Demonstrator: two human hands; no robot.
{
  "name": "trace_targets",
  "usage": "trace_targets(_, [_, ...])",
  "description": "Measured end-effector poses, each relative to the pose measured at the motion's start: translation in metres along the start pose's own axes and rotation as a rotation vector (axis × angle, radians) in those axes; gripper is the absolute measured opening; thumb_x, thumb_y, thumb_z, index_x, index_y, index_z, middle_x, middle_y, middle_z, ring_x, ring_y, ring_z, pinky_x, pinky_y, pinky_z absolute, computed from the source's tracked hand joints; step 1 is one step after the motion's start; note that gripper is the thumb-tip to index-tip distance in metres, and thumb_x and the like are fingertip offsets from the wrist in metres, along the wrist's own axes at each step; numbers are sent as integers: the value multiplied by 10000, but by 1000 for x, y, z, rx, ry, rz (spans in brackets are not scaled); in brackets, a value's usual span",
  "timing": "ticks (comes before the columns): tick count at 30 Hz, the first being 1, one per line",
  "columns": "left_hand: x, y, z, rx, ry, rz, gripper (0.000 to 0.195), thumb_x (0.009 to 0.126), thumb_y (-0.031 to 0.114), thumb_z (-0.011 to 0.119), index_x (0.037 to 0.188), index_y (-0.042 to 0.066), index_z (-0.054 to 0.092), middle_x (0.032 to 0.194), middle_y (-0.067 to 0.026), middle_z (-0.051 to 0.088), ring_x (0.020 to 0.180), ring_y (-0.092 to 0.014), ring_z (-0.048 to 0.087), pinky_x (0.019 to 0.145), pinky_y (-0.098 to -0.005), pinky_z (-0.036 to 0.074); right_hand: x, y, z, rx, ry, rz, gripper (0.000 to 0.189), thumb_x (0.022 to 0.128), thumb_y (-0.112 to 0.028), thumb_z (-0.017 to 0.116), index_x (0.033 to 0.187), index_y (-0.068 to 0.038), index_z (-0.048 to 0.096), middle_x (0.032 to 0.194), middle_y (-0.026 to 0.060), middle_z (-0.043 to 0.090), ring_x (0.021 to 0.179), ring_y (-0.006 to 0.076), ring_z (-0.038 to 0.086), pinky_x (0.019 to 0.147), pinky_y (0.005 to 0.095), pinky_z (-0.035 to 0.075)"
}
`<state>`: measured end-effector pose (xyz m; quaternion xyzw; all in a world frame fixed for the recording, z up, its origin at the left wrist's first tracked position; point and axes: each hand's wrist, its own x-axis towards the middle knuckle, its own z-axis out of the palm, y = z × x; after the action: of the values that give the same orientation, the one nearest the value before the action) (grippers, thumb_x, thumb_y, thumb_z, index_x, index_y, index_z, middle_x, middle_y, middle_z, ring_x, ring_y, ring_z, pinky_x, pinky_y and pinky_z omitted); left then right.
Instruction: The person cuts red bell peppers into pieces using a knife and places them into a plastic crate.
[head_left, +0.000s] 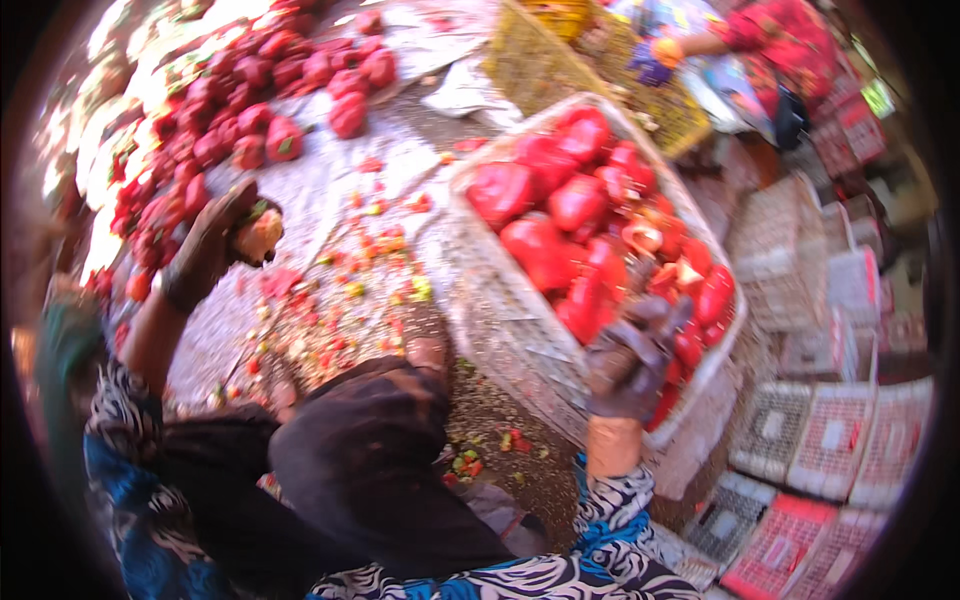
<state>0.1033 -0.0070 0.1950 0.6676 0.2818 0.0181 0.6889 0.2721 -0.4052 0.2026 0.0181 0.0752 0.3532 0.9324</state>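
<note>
My left hand (217, 236), in a dark glove, holds a pale core with a green stem (259, 234), apparently from a pepper, above the white sheet on the left. My right hand (634, 356), in a greyish glove, is over the near right side of a white plastic crate (517, 322) heaped with red bell peppers (577, 202). Some peppers by that hand are cut open. Blur hides whether its fingers hold anything. A large pile of whole red peppers (255, 71) lies on the sheet (390, 142) beyond my left hand.
Pepper scraps and seeds (360, 277) litter the sheet before my legs. A yellow crate (544, 64) stands behind the white one. A co-worker's gloved hand (656, 60) is at the upper right. Stacked crates (817, 435) line the right side.
</note>
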Motion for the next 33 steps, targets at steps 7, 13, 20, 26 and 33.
trace_targets(7, [-119,-15,-193,1073,83,152,335,893,193,538,1145,-23,581,1003,-92,628,897,-132,590,758,-267,476,24,101,-33,-946,363,-112,308,982,-298,503,1136,-34,549,877,35,596,490,59,454,354,169,349])
trace_targets(13, [-256,-134,-240,964,744,-58,597,811,183,573,1349,-35,431,784,-94,572,681,-160,541,681,-269,466,112,185,-127,-1539,41,502,312,918,-167,608,1186,-12,564,999,95,661,686,120,670,386,170,406])
trace_targets(20, [-426,-205,-243,778,1148,-436,539,851,117,561,1355,-18,427,785,-25,532,691,-103,489,660,-272,450,186,299,-262,-2412,-830,311,566,837,-234,646,1341,-58,456,1340,216,478,1105,364,562,921,423,472])
trace_targets(26, [-476,-221,-231,846,1194,-794,471,899,162,573,1336,31,458,775,-58,578,667,-143,512,632,-293,452,213,369,-323,-2671,-1149,512,569,883,-187,551,1420,-202,364,1460,104,368,1111,318,577,876,426,511])
trace_targets(33, [-547,-290,-251,922,1302,-922,486,886,183,608,1323,20,473,786,-95,612,661,-180,550,642,-332,459,222,379,-334,-2544,-858,539,405,838,-167,622,1237,-125,568,1260,112,565,1041,318,608,868,390,513])
